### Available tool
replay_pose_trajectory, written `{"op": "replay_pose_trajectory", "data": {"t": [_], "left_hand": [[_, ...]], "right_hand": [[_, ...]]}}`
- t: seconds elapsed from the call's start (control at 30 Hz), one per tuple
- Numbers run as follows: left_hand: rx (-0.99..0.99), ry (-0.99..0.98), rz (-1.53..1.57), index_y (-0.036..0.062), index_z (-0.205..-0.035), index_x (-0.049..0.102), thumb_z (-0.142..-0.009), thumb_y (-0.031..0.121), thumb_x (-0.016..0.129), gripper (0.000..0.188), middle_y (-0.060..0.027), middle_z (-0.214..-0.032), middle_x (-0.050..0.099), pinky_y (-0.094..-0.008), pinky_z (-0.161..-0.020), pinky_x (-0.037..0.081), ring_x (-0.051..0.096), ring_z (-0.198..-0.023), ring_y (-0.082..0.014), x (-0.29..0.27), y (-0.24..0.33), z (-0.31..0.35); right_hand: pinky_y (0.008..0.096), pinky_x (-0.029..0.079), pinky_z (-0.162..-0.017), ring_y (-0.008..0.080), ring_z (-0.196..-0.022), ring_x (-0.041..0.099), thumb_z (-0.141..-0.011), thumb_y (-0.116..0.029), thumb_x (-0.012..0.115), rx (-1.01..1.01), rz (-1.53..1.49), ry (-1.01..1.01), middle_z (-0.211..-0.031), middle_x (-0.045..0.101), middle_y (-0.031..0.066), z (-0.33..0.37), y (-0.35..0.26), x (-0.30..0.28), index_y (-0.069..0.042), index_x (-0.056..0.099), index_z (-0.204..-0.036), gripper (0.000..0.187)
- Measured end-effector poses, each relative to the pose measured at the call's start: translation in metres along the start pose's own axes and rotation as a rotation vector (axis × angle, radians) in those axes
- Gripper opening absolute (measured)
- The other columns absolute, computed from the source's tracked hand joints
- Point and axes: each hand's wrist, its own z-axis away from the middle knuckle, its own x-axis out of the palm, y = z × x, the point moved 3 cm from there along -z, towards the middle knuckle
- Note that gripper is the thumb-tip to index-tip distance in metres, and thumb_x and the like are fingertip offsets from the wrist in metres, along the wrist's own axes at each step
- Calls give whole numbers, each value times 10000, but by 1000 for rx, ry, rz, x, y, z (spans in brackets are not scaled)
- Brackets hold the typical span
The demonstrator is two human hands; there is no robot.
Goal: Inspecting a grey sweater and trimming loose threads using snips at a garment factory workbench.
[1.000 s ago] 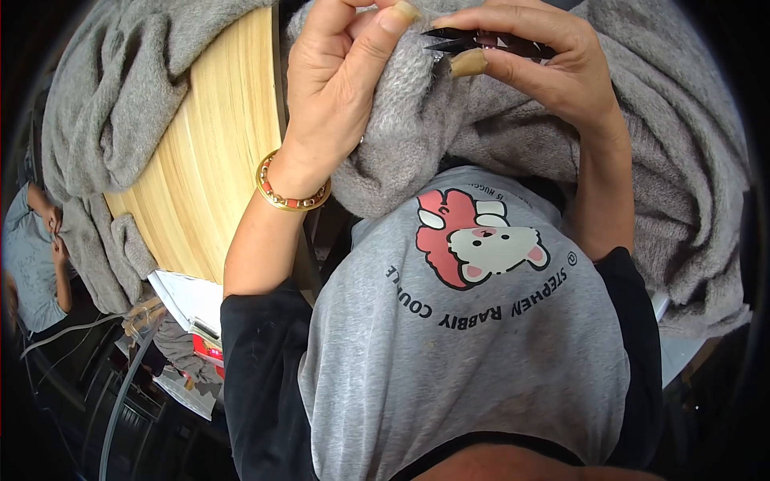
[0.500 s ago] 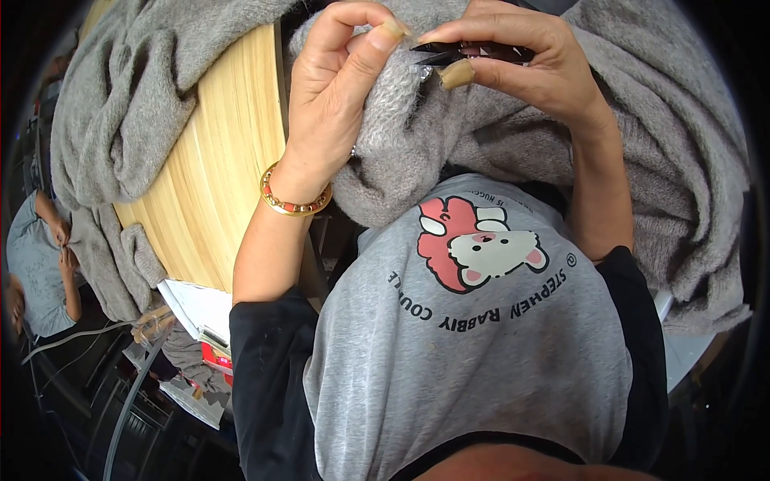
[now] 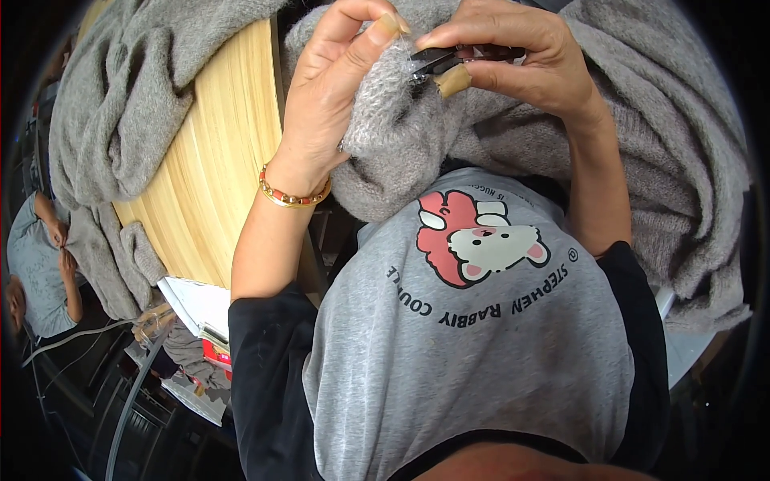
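My left hand is raised at the top middle, thumb and forefinger pinched on a fine strand of yarn that rises from a grey-brown fuzzy knit piece. Opposite it, my right hand grips small black thread snips. Their blades point left and lie at the strand, just over the knit. Yellowish tape wraps my right thumb tip. The knit bunches below both hands against my shirt; whether the blades touch the strand I cannot tell.
More grey-brown knitwear is heaped at the right, and another pile lies on the pale wooden table at left. A white box-like thing stands by the table's near edge. Another person sits at the far left beside hanging knit.
The snips have dropped slightly and their blades have come closer together at the strand. My left hand keeps its pinch, with only a slight shift.
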Motion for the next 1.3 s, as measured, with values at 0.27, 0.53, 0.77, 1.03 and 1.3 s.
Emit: {"op": "replay_pose_trajectory", "data": {"t": [0.27,0.53,0.77,1.03,1.3], "left_hand": [[346,-697,443,76,-1116,565,-1003,240,651,216,0,-980,629,-199,-756,494,612,-861,-63,-11,-25,-24],[-135,-95,181,63,-1122,560,-1002,209,646,207,-10,-995,634,-203,-759,493,612,-862,-73,1,-7,0],[-142,-120,197,61,-1118,563,-1010,205,632,193,-7,-991,629,-198,-749,482,599,-856,-69,1,-7,2],[-167,-130,220,68,-1111,570,-1035,170,590,129,5,-974,628,-195,-731,479,594,-847,-54,-1,-12,2],[-153,58,252,71,-1103,588,-1039,183,588,129,-11,-931,653,-207,-689,508,620,-787,-67,-2,-19,-12]], "right_hand": [[251,419,-632,121,-709,551,-846,-49,775,-18,11,-36,-833,675,80,-9,14,6,51,743,-1114,288],[252,431,-642,132,-715,578,-856,-53,765,-822,-260,-127,-850,689,92,-16,47,8,57,742,-1106,275],[253,464,-667,150,-742,619,-844,-24,770,31,-39,-28,-871,704,105,-4,17,8,49,747,-1099,267],[257,491,-672,141,-763,647,-836,-9,777,21,-26,-8,-891,721,112,4,4,8,57,747,-1083,258],[205,434,-607,71,-700,574,-904,-120,745,184,-216,152,-893,690,43,11,31,16,49,647,-1251,398]]}}
